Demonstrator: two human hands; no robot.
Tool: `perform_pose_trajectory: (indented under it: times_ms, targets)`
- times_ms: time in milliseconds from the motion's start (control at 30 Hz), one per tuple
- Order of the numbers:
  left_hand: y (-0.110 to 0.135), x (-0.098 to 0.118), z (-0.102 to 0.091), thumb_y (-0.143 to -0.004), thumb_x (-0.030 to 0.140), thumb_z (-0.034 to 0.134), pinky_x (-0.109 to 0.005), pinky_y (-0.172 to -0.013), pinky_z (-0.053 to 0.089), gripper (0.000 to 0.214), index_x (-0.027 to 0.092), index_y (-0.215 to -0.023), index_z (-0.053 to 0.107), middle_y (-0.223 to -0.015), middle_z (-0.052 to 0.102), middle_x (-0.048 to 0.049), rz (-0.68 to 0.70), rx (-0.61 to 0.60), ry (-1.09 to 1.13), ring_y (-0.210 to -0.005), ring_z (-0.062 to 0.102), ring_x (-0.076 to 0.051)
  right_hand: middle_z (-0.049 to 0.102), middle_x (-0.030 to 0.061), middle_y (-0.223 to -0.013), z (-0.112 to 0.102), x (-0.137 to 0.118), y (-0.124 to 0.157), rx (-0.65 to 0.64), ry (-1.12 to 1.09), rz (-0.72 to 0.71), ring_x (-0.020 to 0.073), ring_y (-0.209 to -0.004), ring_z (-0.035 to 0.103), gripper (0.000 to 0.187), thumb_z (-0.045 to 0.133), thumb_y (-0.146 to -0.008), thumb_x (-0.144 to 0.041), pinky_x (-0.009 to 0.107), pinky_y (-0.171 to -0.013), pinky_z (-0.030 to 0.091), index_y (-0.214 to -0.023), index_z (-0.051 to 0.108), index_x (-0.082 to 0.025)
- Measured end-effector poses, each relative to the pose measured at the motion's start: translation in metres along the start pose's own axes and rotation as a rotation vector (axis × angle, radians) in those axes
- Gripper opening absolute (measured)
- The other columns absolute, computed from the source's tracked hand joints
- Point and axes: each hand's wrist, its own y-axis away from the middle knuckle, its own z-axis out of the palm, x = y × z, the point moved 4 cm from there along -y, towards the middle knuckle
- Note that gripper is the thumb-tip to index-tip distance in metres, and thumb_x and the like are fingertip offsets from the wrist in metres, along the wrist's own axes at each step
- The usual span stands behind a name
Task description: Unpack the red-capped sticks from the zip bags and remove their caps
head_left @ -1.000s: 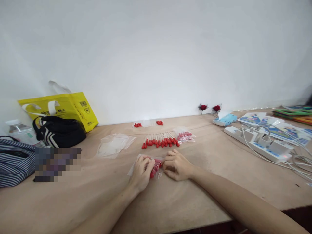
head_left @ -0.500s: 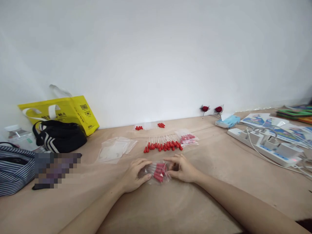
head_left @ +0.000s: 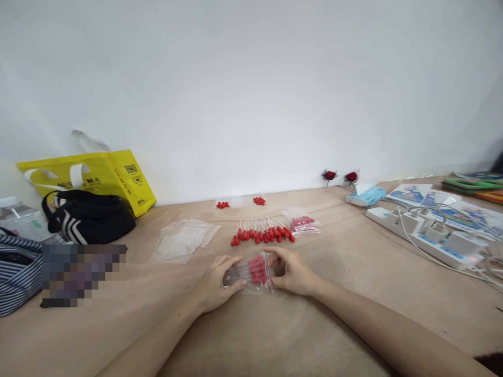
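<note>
Both my hands hold one small clear plastic bag filled with red-capped droppers, lifted just off the tan table. My left hand grips its left end with thumb and fingers. My right hand pinches its right end. Beyond the hands lies a row of loose red-capped droppers, and to their right several filled bags are stacked. A pile of empty clear bags lies to the left of the row.
Loose red caps sit near the wall. A black bag, a yellow bag and a striped bag stand at the left. A white power strip with chargers and cables, a blue pack and booklets fill the right.
The bag was pressed flat on the table under both hands; now it is lifted and held by its two ends. The view has shifted slightly.
</note>
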Motion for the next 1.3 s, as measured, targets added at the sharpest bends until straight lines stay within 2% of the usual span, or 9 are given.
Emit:
perform_pose_trajectory:
  times_ms: [167, 367, 633, 867, 967, 1133, 1300]
  targets:
    - [0.000, -0.004, 0.003, -0.071, 0.037, 0.059, -0.034, -0.080, 0.042, 0.040, 0.021, -0.108, 0.053, -0.096, 0.057, -0.0048, -0.014, -0.037, 0.047, -0.091, 0.052, -0.020, 0.058, 0.0012, -0.092, 0.005, 0.002, -0.001, -0.029, -0.068, -0.001, 0.0161, -0.081, 0.054, 0.072, 0.071, -0.055, -0.022, 0.030, -0.073, 0.041, -0.119, 0.040, -0.021]
    - [-0.001, 0.000, 0.000, -0.072, 0.036, 0.058, -0.027, -0.070, 0.044, 0.038, 0.021, -0.106, 0.054, -0.092, 0.057, -0.0027, 0.005, -0.061, 0.119, -0.079, 0.055, -0.016, 0.058, 0.0007, -0.090, 0.004, -0.006, -0.001, -0.034, -0.004, -0.064, 0.0184, -0.086, 0.051, 0.072, 0.072, -0.053, -0.024, 0.034, -0.080, 0.037, -0.117, 0.040, -0.020]
    - [-0.001, -0.002, 0.001, -0.072, 0.036, 0.059, -0.030, -0.076, 0.043, 0.040, 0.020, -0.108, 0.053, -0.100, 0.058, -0.0040, 0.000, -0.107, 0.150, -0.088, 0.054, -0.018, 0.058, 0.0016, -0.092, 0.005, -0.007, -0.001, -0.081, 0.046, 0.000, 0.0202, -0.088, 0.051, 0.088, 0.074, -0.050, -0.026, 0.037, -0.082, 0.035, -0.127, 0.032, -0.020]
    - [-0.001, -0.003, 0.002, -0.072, 0.039, 0.059, -0.030, -0.075, 0.043, 0.039, 0.020, -0.106, 0.053, -0.098, 0.058, -0.0043, 0.005, -0.086, 0.147, -0.086, 0.054, -0.018, 0.057, -0.0004, -0.085, 0.005, -0.008, -0.001, -0.052, 0.033, -0.035, 0.0175, -0.080, 0.052, 0.076, 0.069, -0.052, -0.017, 0.032, -0.077, 0.039, -0.121, 0.038, -0.020]
    - [-0.002, -0.002, 0.002, -0.073, 0.039, 0.058, -0.029, -0.074, 0.042, 0.038, 0.020, -0.106, 0.054, -0.096, 0.059, -0.0037, -0.002, -0.105, 0.134, -0.085, 0.055, -0.017, 0.057, 0.0013, -0.089, 0.002, -0.011, -0.001, -0.061, 0.074, -0.059, 0.0182, -0.083, 0.051, 0.083, 0.071, -0.053, -0.022, 0.034, -0.079, 0.037, -0.126, 0.033, -0.019]
    - [-0.002, 0.003, 0.000, -0.074, 0.038, 0.057, -0.027, -0.072, 0.042, 0.036, 0.021, -0.106, 0.054, -0.093, 0.059, -0.0025, 0.028, -0.127, 0.135, -0.082, 0.055, -0.016, 0.057, 0.0024, -0.090, 0.003, -0.009, -0.001, -0.093, 0.127, 0.004, 0.0196, -0.084, 0.050, 0.100, 0.075, -0.049, -0.026, 0.037, -0.082, 0.035, -0.134, 0.024, -0.020]
    - [-0.001, 0.003, 0.001, -0.074, 0.038, 0.057, -0.027, -0.070, 0.042, 0.035, 0.020, -0.104, 0.055, -0.090, 0.060, -0.0028, 0.016, -0.127, 0.134, -0.079, 0.055, -0.016, 0.057, -0.0009, -0.081, 0.007, -0.008, -0.002, -0.066, 0.070, -0.034, 0.0163, -0.075, 0.052, 0.089, 0.070, -0.054, -0.022, 0.034, -0.077, 0.039, -0.132, 0.026, -0.020]
